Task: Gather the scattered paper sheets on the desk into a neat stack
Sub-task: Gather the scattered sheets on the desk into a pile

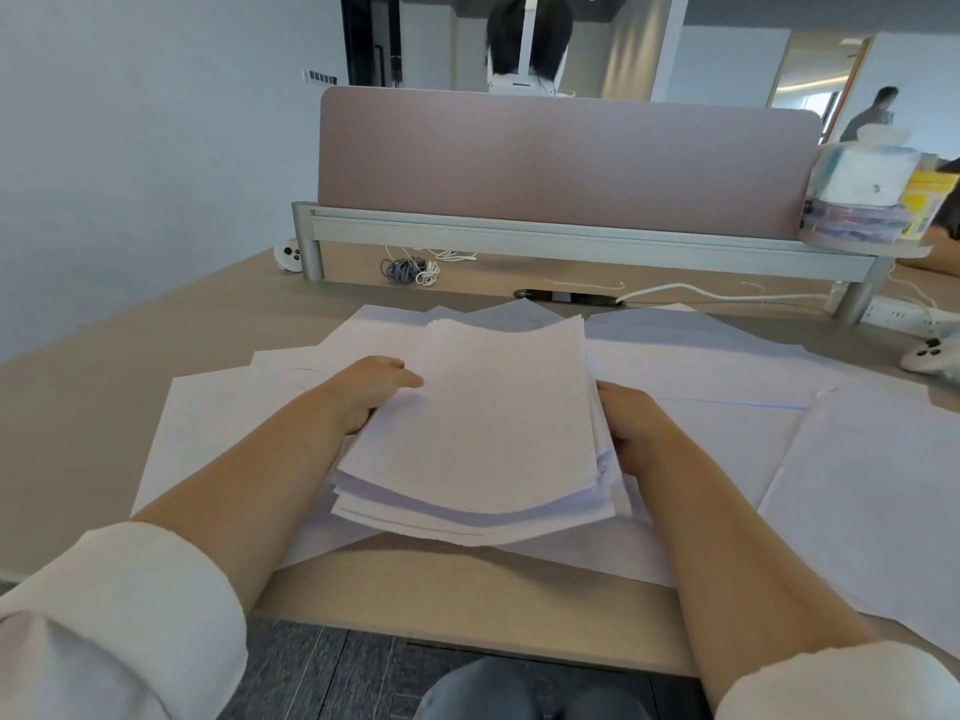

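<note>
left hand (371, 392) grip clamps paper stack (488, 433) left edge | right hand (631, 428) grip clamps right edge | loose sheets (727, 356) on counter (104, 366)

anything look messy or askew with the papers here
Yes. The stack held between the left hand and right hand has staggered, fanned near edges, not squared. Loose sheets lie spread at odd angles on the desk.

The tan desk (467, 589) carries loose white sheets (727, 366) fanned out beneath and to both sides of the held stack (493, 423). Beyond the grip lie tangled cords (410, 270), a divider rail (571, 241) and a white cable (701, 292) (running rightward).
</note>
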Demonstrator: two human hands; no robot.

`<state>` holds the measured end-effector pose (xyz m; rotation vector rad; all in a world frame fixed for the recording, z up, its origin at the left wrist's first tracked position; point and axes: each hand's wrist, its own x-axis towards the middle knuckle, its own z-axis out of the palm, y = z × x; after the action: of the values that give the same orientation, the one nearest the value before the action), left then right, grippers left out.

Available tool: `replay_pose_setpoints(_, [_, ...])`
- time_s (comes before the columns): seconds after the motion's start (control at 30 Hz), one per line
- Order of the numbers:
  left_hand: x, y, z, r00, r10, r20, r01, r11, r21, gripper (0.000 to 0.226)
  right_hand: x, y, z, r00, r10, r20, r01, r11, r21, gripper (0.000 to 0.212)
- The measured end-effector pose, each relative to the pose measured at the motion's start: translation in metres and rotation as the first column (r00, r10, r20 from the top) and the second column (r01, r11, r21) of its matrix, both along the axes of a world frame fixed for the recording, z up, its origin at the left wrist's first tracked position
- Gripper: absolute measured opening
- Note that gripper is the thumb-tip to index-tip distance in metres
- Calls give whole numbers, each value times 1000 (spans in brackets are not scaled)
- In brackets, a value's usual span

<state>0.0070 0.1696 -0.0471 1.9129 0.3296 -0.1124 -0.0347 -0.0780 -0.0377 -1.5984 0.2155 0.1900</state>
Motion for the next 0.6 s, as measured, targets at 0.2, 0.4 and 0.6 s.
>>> replay_pose_setpoints(0.2, [-7, 5, 6, 995, -43, -89, 36, 996, -85, 34, 9, 0, -3, 996, -81, -29, 78, 994, -75, 33])
replay_pose_setpoints(0.4, [-18, 19, 8, 994, -107, -10, 103, 975, -196, 20, 5, 6, -4, 985, 131, -116, -135, 990, -28, 34])
replay_pose_setpoints(0.6, [-33, 71, 5, 992, 127, 12, -127, 991, -50, 12, -1, 47, 9, 987, 158, -3, -158, 987, -6, 31])
